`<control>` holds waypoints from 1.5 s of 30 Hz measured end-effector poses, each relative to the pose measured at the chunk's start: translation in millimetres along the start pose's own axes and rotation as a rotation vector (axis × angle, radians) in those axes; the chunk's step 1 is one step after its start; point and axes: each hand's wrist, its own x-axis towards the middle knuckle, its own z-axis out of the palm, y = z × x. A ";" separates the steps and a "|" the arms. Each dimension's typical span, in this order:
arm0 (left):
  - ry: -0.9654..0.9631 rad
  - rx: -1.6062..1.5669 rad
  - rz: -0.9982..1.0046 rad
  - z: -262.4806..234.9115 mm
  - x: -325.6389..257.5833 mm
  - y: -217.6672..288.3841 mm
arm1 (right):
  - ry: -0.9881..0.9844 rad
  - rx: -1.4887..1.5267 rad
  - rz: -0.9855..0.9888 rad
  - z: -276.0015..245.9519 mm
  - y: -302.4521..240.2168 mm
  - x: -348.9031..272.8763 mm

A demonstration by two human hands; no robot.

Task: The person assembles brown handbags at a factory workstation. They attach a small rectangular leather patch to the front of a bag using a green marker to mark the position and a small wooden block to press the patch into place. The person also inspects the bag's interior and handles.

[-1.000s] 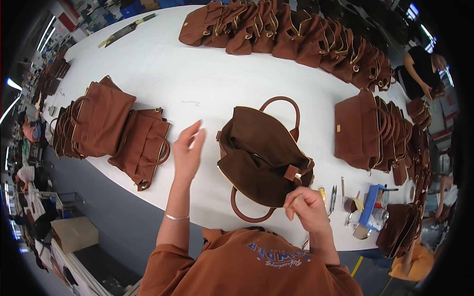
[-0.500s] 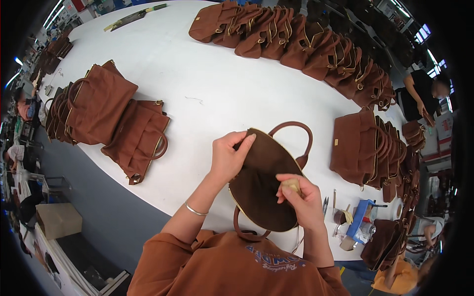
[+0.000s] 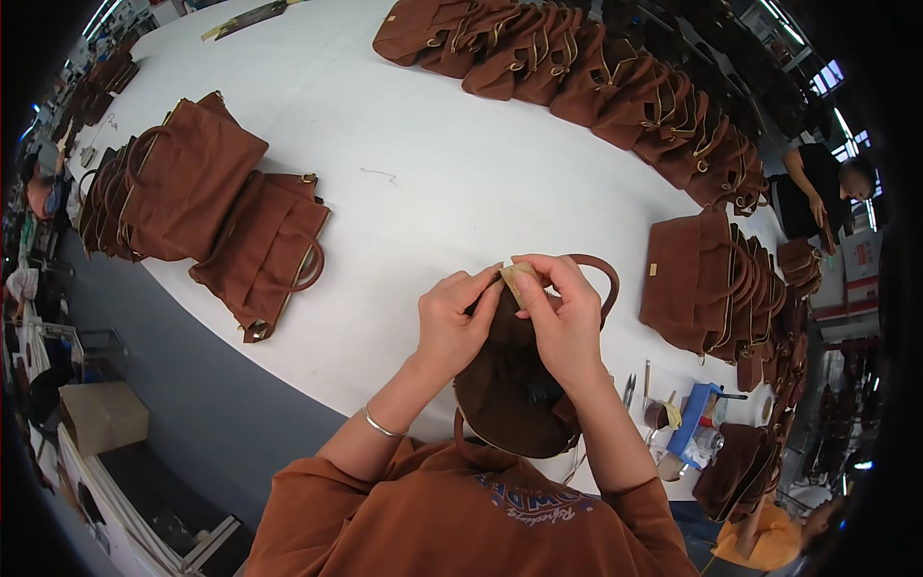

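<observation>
A brown handbag [image 3: 505, 404] stands open in front of me, its dark brown lining facing up and a gold zip running along its rim. My left hand [image 3: 454, 322] is closed on the far end of the rim, thumb and fingers pinching the edge. Between the thumb and fingers of my right hand [image 3: 569, 322] is a small tan block [image 3: 519, 282], pressed against that same edge beside my left fingertips. Whether it is foam or something else I cannot make out. A rounded handle [image 3: 612, 288] rises behind my right hand.
On the white table [image 3: 385, 221], stacked brown handbags [image 3: 197, 192] lie at left. A long row of bags [image 3: 577, 82] curves along the far edge; upright bags [image 3: 687, 279] stand at right. Near them are a blue holder [image 3: 694, 423] and tools [image 3: 630, 391]. A co-worker [image 3: 812, 188] stands far right.
My right hand has brought the tan block up from inside the bag to the rim, beside my left hand. The bag's opening has narrowed, and my view has shifted slightly.
</observation>
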 end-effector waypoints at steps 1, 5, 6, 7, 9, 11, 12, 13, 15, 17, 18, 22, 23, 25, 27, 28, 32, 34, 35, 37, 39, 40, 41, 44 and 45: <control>-0.006 0.008 -0.002 -0.8 -0.3 -0.3 | 0.005 -0.049 -0.035 1.6 1.4 1.2; -0.012 0.035 0.012 -0.6 -1.1 0.0 | 0.001 -0.166 -0.084 4.5 7.0 2.6; -0.012 0.041 0.022 -0.3 -1.5 -1.1 | -0.008 -0.174 -0.075 5.2 7.5 2.9; -0.011 0.046 0.032 0.4 -2.0 -2.8 | -0.004 -0.179 -0.080 7.0 9.4 3.3; -0.011 0.068 0.061 3.5 -2.6 -5.5 | 0.011 -0.193 -0.086 11.0 15.9 3.7; -0.005 0.104 0.099 6.4 -2.3 -7.4 | 0.054 -0.277 -0.178 17.8 19.3 9.7; -0.018 0.120 0.107 7.4 -3.0 -7.3 | 0.077 -0.321 -0.223 20.5 21.5 14.3; -0.031 0.135 0.115 8.0 -4.4 -6.8 | 0.100 -0.351 -0.270 22.1 25.8 19.3; -0.028 0.134 0.112 7.4 -6.0 -5.3 | 0.138 -0.293 -0.260 21.5 29.3 29.6; 0.000 0.091 0.086 8.9 -7.1 -0.9 | 0.151 -0.113 -0.111 17.4 28.7 31.5; -0.001 0.089 0.066 8.0 -7.8 -2.9 | 0.135 -0.077 -0.050 12.9 26.5 30.7; 0.003 0.088 0.002 3.3 -9.1 -10.6 | 0.027 -0.084 0.036 -1.8 15.0 21.6; 0.002 0.087 -0.009 3.0 -9.4 -10.9 | -0.002 -0.128 0.001 -1.5 11.8 17.7; 0.000 0.101 0.006 3.0 -10.5 -10.8 | -0.033 -0.258 -0.130 3.4 14.6 14.6; -0.010 0.108 0.009 3.3 -11.2 -9.1 | -0.043 -0.330 -0.180 8.0 22.6 12.5; -0.016 0.112 0.000 3.5 -13.1 -7.8 | -0.049 -0.365 -0.206 10.3 26.4 11.3; -0.010 0.141 0.032 8.3 -16.5 -9.6 | -0.033 -0.375 -0.185 17.6 37.4 9.9; -0.003 0.169 0.087 9.6 -16.8 -16.2 | -0.001 -0.396 -0.206 24.1 42.7 14.4; 0.003 0.181 0.113 9.8 -16.4 -18.0 | 0.014 -0.409 -0.217 26.1 43.5 16.3; 0.017 0.171 0.103 10.9 -16.7 -15.8 | 0.003 -0.325 -0.063 25.5 39.2 16.1; 0.033 0.158 0.090 9.9 -17.1 -14.8 | -0.041 -0.194 0.012 24.4 38.5 13.8; 0.041 0.148 0.084 9.5 -17.1 -14.5 | -0.076 -0.109 0.011 19.4 40.3 11.3; 0.048 0.134 0.077 9.6 -17.5 -14.1 | -0.111 -0.027 0.011 15.2 41.5 8.7; 0.019 0.135 0.075 9.9 -17.0 -12.9 | -0.169 -0.090 -0.048 10.9 42.1 4.3; 0.015 0.145 0.095 11.4 -17.1 -14.8 | -0.136 -0.160 -0.072 12.5 44.0 5.5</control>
